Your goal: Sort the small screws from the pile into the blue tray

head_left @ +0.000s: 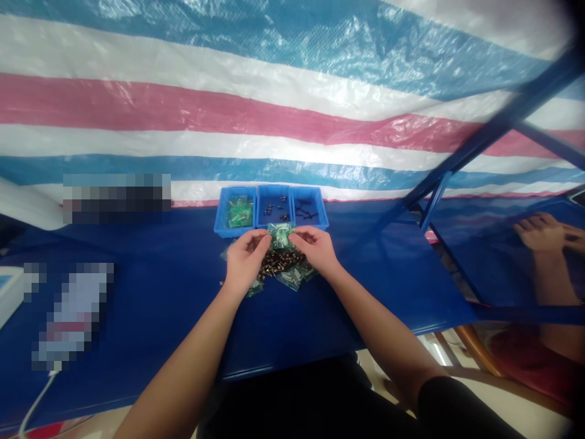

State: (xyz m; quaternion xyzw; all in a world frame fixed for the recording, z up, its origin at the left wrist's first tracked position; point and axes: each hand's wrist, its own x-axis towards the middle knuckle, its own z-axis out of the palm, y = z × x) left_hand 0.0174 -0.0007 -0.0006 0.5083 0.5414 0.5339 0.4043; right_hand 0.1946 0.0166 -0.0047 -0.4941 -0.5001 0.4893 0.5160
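Between my two hands is a small clear plastic bag (pixel 280 236) with a greenish tint and small pieces inside. My left hand (pixel 247 259) pinches its left edge between thumb and fingers. On the opposite edge, my right hand (pixel 316 247) has the same kind of pinch. Below the bag, a heap of small brass-coloured and dark metal parts (pixel 278 263) lies on the blue table. More filled clear bags (pixel 292 277) lie at the heap's front and sides. Just behind my hands stand three blue bins side by side.
The left bin (pixel 220 213) holds green-tinted bags, the middle bin (pixel 259 210) a few metal parts, the right bin (pixel 323 213) dark slender pieces. A blue metal frame (pixel 457 152) rises at right, with another person's hands (pixel 543 235) beyond it. A cable (pixel 39 396) lies at left.
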